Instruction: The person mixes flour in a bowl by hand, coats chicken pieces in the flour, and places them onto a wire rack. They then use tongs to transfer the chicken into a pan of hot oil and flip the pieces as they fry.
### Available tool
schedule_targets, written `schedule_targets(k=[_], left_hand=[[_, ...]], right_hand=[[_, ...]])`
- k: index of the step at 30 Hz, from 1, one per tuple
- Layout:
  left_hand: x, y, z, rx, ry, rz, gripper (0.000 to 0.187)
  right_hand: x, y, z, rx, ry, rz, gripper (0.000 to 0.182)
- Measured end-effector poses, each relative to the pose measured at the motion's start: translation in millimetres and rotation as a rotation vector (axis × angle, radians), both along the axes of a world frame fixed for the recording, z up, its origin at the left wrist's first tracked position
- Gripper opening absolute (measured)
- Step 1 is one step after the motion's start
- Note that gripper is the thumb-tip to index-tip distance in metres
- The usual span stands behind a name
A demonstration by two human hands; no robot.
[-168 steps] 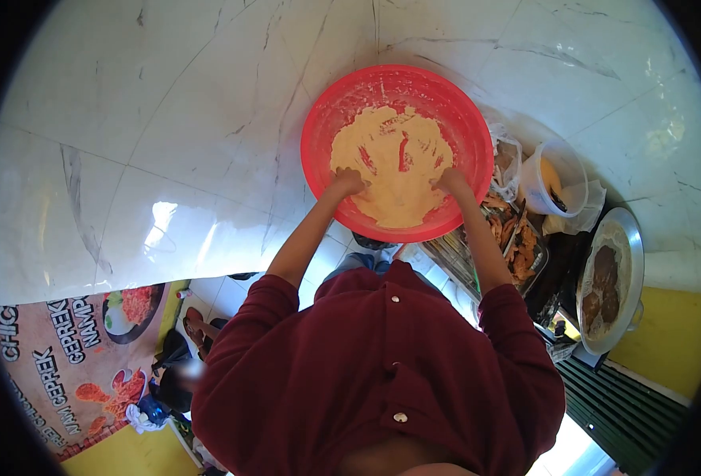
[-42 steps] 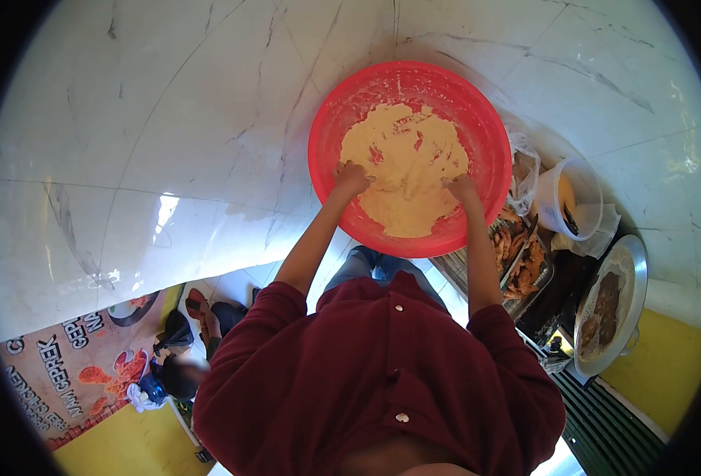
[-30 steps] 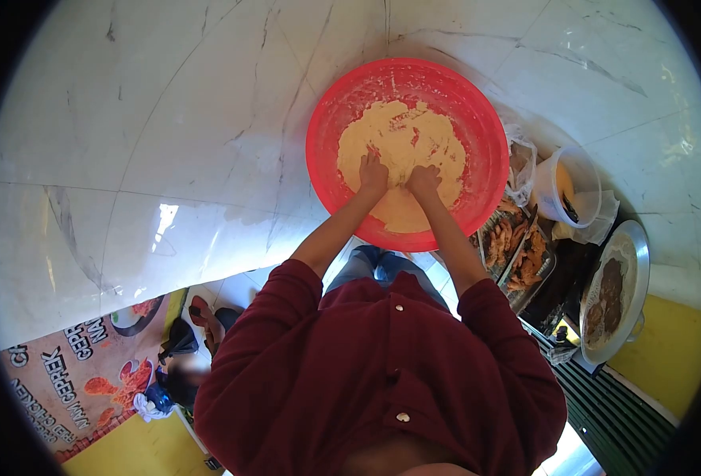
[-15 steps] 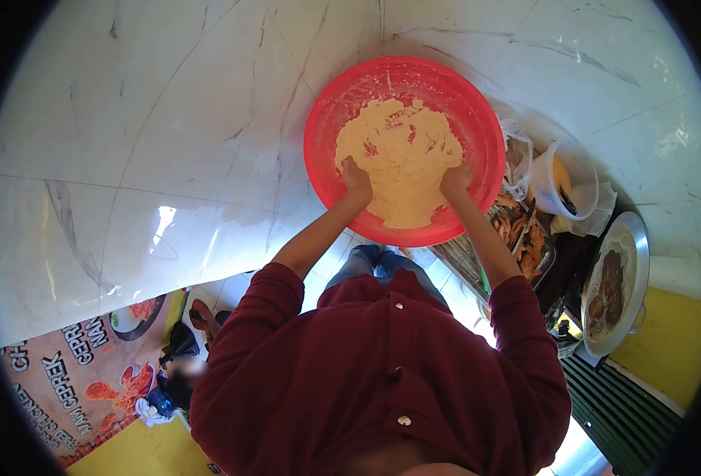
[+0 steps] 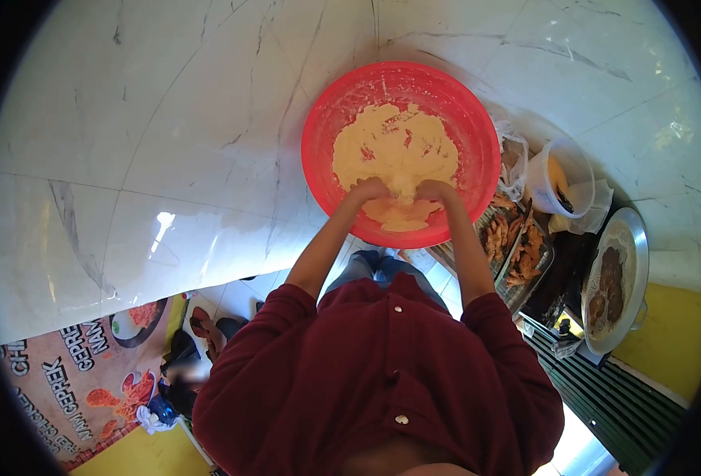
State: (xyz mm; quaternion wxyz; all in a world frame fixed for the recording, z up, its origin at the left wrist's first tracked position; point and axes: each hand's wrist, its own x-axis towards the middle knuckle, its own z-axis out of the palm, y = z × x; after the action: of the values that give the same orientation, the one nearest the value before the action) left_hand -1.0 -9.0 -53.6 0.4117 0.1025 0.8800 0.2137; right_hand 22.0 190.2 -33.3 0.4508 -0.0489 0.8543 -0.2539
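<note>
A wide red basin holds a bed of pale yellow flour, with patches of red showing through it. Both hands are inside the basin, close together over its near half. My left hand is on the left, its fingers turned inward and partly sunk in or hidden by the flour. Opposite it, a short gap away, my right hand also points inward, fingertips hidden. Some flour lies heaped between the two hands. What either hand holds is not visible.
Right of the basin are a tray of fried pieces, a clear plastic tub, plastic bags and a large pan of frying food. A printed banner hangs at lower left, near a person.
Both hands have moved inward from the basin's sides, toward each other and slightly nearer to my body. Flour has gathered between them. The right forearm no longer covers part of the tray.
</note>
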Motion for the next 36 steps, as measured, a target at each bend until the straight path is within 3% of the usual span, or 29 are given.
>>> schedule_targets(k=[1,4,5,6,7,9,10,12,15,19,21,25,27,28,31,34,36], left_hand=[[-10.9,-12.8,-13.5,0.278,-0.141,-0.024,0.048],[-25.6,-40.9,0.6,0.481,-0.282,0.092,0.046],[-23.3,-40.7,11.1,0.480,-0.283,0.092,0.046],[-20.2,-40.3,22.1,0.159,-0.024,0.124,0.044],[-17.1,-39.5,33.5,-0.163,0.236,0.154,0.041],[-12.0,-38.0,40.0,-0.162,0.310,0.176,0.039],[-9.0,-36.2,41.3,-0.161,0.378,0.196,0.038],[-5.8,-31.1,31.9,-0.211,0.455,0.156,0.038],[-3.4,-15.0,30.8,-0.294,0.563,0.106,0.039],[-4.4,4.8,27.1,-0.412,0.727,0.025,0.033],[-9.4,12.0,5.3,-0.458,0.822,0.040,0.028],[-18.9,13.2,-23.2,-0.522,1.000,0.061,0.022],[-25.3,8.9,-38.5,-0.517,1.011,-0.001,0.028],[-28.5,7.3,-45.2,-0.514,1.025,-0.062,0.040],[-30.1,6.7,4.6,-0.371,0.808,-0.134,0.040],[-48.4,7.7,30.2,-0.244,0.598,-0.002,0.035],[-64.8,9.9,34.2,-0.228,0.652,0.066,0.033]], right_hand=[[2.8,11.3,5.0,-0.245,-0.039,-0.180,0.023],[-2.2,38.9,-5.9,-0.305,-0.004,-0.399,0.021],[-16.0,51.5,-28.4,0.027,0.238,0.175,0.024],[-22.1,53.4,-30.7,0.368,0.468,0.752,0.028],[-21.5,55.4,-33.5,0.369,0.472,0.752,0.028],[-12.4,43.9,-9.7,0.346,0.246,-0.453,0.038],[-8.2,34.9,-1.4,0.346,0.245,-0.454,0.038],[-3.9,14.0,5.7,0.590,0.353,-0.280,0.043],[-7.3,-16.7,4.6,0.429,0.370,-0.455,0.036],[-2.9,-52.0,-8.0,0.480,0.514,-0.429,0.032],[-6.2,-59.4,-24.2,0.593,0.553,-0.362,0.046],[-10.7,-58.1,-36.4,0.625,0.513,-0.372,0.047],[-9.3,-55.4,-29.9,0.574,0.493,-0.388,0.049],[-9.4,-52.0,-23.9,0.577,0.492,-0.387,0.049],[-15.2,-45.3,4.5,0.459,0.338,-0.452,0.048],[-35.6,-16.1,-4.0,0.281,0.165,-0.596,0.062],[-52.9,8.4,-22.6,0.069,0.154,-0.731,0.067]])
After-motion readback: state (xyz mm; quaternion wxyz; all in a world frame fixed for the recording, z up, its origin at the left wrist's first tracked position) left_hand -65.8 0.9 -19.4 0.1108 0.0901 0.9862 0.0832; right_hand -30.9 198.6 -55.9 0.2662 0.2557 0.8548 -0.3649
